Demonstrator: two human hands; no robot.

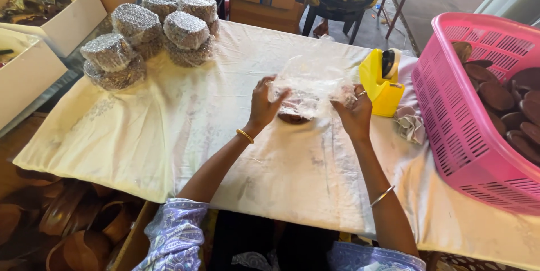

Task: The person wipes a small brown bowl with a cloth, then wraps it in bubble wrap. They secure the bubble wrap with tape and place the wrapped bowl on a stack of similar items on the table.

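A sheet of clear bubble wrap (312,85) was stretched flat between both hands, just above the cloth-covered table. Under it lay a dark brown round piece (292,118), mostly veiled by the wrap, only its near edge showing.

Bubble wrap sheet (312,88): clear plastic, crinkled and faintly glossy, held over a dark brown matt wooden piece (292,118); wrapped bundles (152,32) were of the same bubbled plastic, greyish and dimpled. Surface (140,130) was covered in cream cloth, matt, creased and lightly soiled; tape dispenser (382,82) was smooth yellow plastic with a slight sheen. Basket (455,130) was pink moulded plastic lattice holding smooth brown wooden discs (498,95); boxes (62,20) were matt cardboard.
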